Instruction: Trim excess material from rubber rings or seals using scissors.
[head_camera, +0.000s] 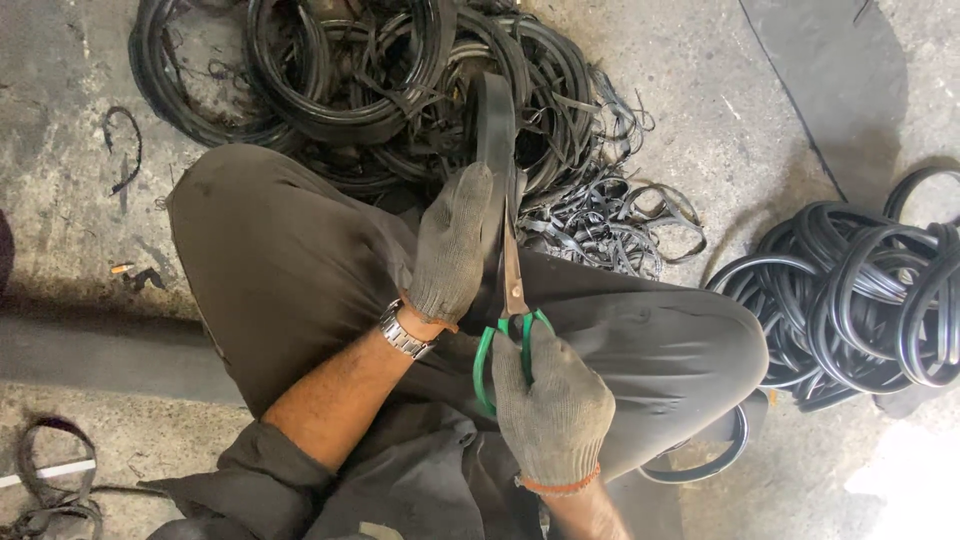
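My left hand (450, 245), in a grey knit glove with a metal watch at the wrist, grips a wide black rubber strip (493, 120) that runs up toward the pile. My right hand (552, 408), gloved the same, holds green-handled scissors (512, 300). Their blades lie along the strip's right edge, just beside my left hand. Both hands work above my crossed legs in dark trousers.
A big heap of black rubber rings and cut strips (380, 70) lies ahead on the concrete floor. Another stack of black rings (860, 300) sits at the right. A loose ring (715, 455) rests by my right knee. Straps (55, 480) lie at bottom left.
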